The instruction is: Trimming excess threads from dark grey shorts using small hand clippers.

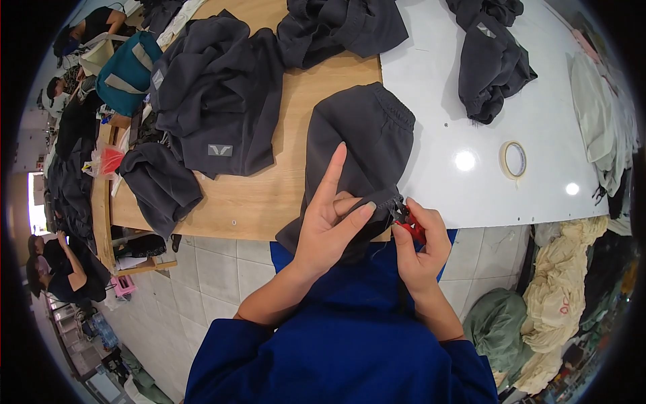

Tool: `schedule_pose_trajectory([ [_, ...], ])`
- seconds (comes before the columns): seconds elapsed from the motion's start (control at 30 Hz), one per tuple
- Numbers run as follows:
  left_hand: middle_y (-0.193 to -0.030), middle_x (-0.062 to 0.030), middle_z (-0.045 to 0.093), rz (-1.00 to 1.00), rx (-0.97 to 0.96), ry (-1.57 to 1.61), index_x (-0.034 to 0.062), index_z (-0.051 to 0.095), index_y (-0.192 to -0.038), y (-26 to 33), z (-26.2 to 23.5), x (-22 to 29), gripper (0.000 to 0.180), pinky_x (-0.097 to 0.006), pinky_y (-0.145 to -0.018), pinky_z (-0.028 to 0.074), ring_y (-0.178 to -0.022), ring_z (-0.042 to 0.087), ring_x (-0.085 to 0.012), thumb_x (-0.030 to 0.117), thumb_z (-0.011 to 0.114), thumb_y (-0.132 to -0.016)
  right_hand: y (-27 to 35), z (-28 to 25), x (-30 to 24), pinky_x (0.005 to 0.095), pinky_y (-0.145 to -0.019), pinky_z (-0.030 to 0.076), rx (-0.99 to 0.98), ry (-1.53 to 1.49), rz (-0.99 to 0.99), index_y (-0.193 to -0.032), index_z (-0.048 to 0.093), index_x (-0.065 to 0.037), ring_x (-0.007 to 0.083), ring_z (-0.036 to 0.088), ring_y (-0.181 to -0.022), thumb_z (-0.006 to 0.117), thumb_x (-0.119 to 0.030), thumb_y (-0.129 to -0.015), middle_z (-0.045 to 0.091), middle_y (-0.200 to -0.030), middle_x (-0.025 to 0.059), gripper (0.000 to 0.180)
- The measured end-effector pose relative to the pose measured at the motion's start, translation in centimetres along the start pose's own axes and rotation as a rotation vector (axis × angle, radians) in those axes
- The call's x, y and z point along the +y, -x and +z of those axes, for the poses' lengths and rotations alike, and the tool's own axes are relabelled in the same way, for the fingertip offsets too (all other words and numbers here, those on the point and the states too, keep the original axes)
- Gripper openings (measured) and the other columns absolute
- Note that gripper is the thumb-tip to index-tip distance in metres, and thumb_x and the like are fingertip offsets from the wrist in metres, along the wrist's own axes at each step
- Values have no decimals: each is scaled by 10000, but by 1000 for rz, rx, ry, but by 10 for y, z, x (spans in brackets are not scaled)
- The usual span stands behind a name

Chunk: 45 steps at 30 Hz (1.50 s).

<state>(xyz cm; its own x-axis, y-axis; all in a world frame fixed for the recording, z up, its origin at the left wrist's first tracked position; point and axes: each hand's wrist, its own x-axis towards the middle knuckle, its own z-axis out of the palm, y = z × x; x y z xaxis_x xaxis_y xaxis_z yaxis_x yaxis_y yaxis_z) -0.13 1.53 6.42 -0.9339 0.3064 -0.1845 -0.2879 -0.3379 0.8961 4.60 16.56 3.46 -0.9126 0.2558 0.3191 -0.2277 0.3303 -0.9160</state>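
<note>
Dark grey garment (360,145) draped over near edge of wooden worktop (262,195), lower hem hanging off toward blue-clad lap. Left hand (330,225) pinching the hem: thumb and middle fingers closed on fabric, index finger raised straight up. Grip narrow, holding cloth. Right hand (420,239) closed around small red-handled snips (407,221), dark tips meeting the hem just beside the left thumb (blades mostly buried between fingers and fabric; open or shut, cannot tell). Thread being worked on, if any, too fine to make out.

Further up worktop: heap of like dark garments (215,101), grey label patches showing; another bundle (340,27) cut off by top edge. On adjoining white worktop (538,121), a crumpled dark garment (488,60) and a roll of tape (515,159) lying flat, well apart from the hands. Teal bag (124,74) at far left corner, partly behind the pile.

Rim of view badly bent and dim: pale cloth heaps (558,289) on floor at right, other people (64,266) seated at left, detail lost. Own forearms half-covered by blue sleeves, elbows cut off below.
</note>
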Motion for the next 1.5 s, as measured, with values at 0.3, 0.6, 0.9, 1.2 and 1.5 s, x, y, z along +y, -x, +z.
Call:
schedule_pose_trajectory([
  [0.3,-811,-10,554,96,-1,-140,48,69,-1472,4,0,-6,782,-157,-785,382,-770,518,-35,-31,558,-868,-4,-4,-3,221,-597,464,-9,74,-39,-1061,644,19,168,608,-676,710,1,-732,627,-815,118,336],
  [0.6,-837,-26,589,71,-40,-79,79,23,-1479,3,-5,-6,798,-159,-790,384,-757,508,-30,-51,526,-873,-1,-6,0,193,-617,422,27,-57,15,-1115,600,19,108,540,-683,727,-13,-727,592,-811,61,409],
  [0.9,-957,-22,597,-6,92,40,58,195,-1442,-6,-5,7,603,-171,-753,412,-771,499,-15,-24,475,-914,-2,2,12,149,-625,381,-134,-243,334,-1027,592,8,29,463,-653,658,-20,-830,564,-761,-15,210],
  [1.2,-991,3,598,-25,-24,-133,10,574,-1110,-12,-28,2,198,-152,-747,395,-830,513,-3,65,484,-942,-9,-12,10,190,-530,291,-47,-834,555,-906,542,-10,40,366,-584,530,-80,-924,492,-730,-25,74],
  [1.5,-965,-11,620,65,-12,-31,11,572,-1113,-18,-38,8,195,-155,-771,424,-861,558,-26,36,505,-932,-14,-3,15,190,-522,315,-194,-544,515,-1013,519,-47,49,389,-570,667,-83,-819,432,-677,-26,247],
])
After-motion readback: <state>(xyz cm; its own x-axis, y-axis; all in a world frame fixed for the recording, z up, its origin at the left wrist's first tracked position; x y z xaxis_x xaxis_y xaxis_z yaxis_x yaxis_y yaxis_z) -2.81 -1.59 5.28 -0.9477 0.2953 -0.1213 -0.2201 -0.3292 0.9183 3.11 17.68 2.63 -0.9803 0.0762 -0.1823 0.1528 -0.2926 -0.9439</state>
